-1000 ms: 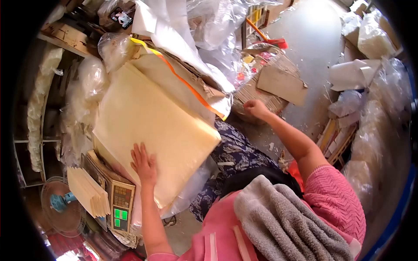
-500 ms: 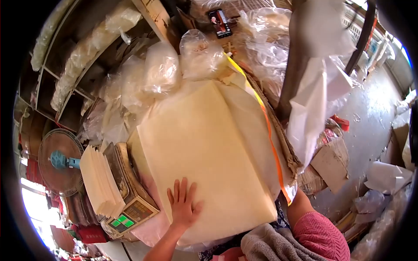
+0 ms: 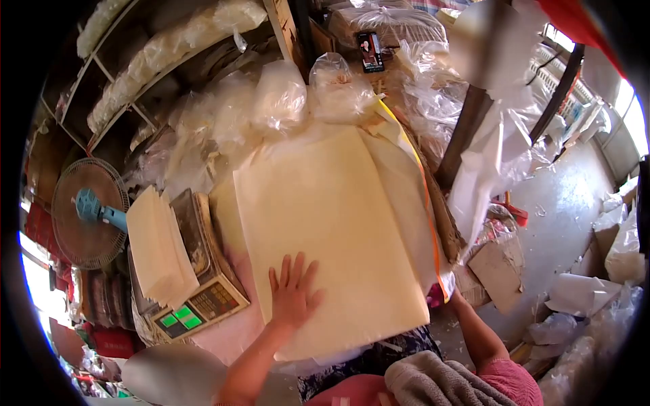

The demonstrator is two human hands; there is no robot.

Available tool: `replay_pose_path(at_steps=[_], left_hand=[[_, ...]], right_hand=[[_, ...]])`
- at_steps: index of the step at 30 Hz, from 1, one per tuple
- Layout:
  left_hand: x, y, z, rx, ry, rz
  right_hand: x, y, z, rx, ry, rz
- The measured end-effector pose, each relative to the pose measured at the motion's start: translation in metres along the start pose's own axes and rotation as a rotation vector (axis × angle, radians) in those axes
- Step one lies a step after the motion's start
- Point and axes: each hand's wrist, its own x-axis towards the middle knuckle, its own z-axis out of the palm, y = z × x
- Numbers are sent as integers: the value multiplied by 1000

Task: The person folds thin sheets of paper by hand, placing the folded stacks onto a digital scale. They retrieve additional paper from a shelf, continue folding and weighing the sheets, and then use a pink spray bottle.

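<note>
Beside the weighing scale point(image 3: 203, 308), left hand point(image 3: 294, 298) lies spread on cream paper stack point(image 3: 332, 223); right hand hidden behind its edge.

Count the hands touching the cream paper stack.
1: the left hand, flat on the paper stack, near its front edge. The right hand is hidden beside it.

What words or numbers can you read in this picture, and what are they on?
No text here reads clearly.
Green display on the scale: lit, but the digits are too blurred to read.
Keypad of the scale: marks too small to read.
Small dark object at the top, a card or a phone: shows a picture, any print too small to read.
Cream paper stack: no writing shows.
</note>
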Motion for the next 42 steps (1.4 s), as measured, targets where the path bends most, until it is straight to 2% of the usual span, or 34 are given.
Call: replay_pose_path(at_steps=[3,5,7,9,11,13,15,17,19,24,27,30,34,37,40,42], left_hand=[[-1,-4,2,16,28,28],[-3,-9,4,21,45,60],[-3,-10,8,39,57,60],[-5,-14,12,52,50,58],[-3,-20,15,81,22,75],[-3,-22,10,12,-4,81],[2,-36,10,-200,53,115],[-5,-40,6,-326,90,112],[-16,-37,-19,-368,94,70],[-79,-31,-43,-629,264,-35],[-119,-34,-47,-718,346,-131],[-146,-32,-49,-752,400,-197],[-163,-29,-44,-775,415,-279],[-166,-26,-41,-802,429,-315],[-167,-20,-42,-837,448,-338],[-170,-19,-39,-839,469,-332]], right_hand=[[-64,-5,-27,-228,143,-101],[-125,-19,-10,-286,27,-189],[-173,-31,1,-508,125,-359],[-225,-49,9,-726,210,-406],[-284,-74,31,-935,174,-427],[-334,-84,72,-847,112,-562],[-361,-103,87,-972,154,-652],[-381,-112,133,-963,185,-635],[-391,-123,170,-1040,131,-560],[-387,-133,222,-1067,101,-392],[-378,-135,248,-1258,78,-253],[-361,-135,269,-1448,123,-256],[-342,-144,293,-1330,82,-436],[-326,-150,308,-1077,11,-532],[-315,-146,328,-961,-37,-560],[-312,-142,340,-939,-83,-506]])
